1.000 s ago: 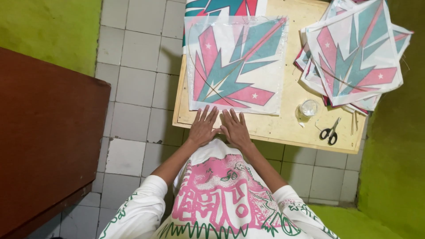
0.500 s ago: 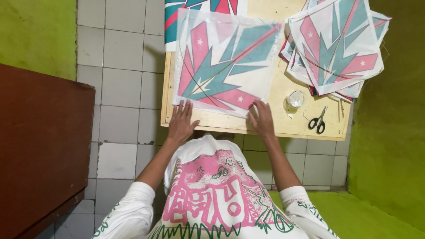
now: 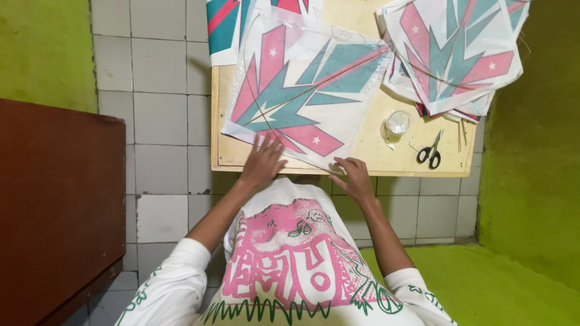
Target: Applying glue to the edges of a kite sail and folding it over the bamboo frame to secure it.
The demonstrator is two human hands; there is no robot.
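Wood: a pale wooden bench sits low over a floor of grey-white tiles, with green walls on both sides.
Kite: a paper kite in pink, teal and white lies flat on the bench, thin sticks crossing its back — its near edge runs along the bench's front rim.
Left hand: the left hand lies flat with fingers spread, palm down on the kite's lower left corner.
Right hand: the right hand is at the kite's lower right tip, fingers curled and pinching the paper edge there.
Stack: more kites of the same pattern are piled at the far right of the bench, overhanging its edge.
Small things: a clear round glue pot stands just beside the stack — black-handled scissors lie near it, toward the front.
Left side: a dark red-brown cabinet stands well apart from the bench.
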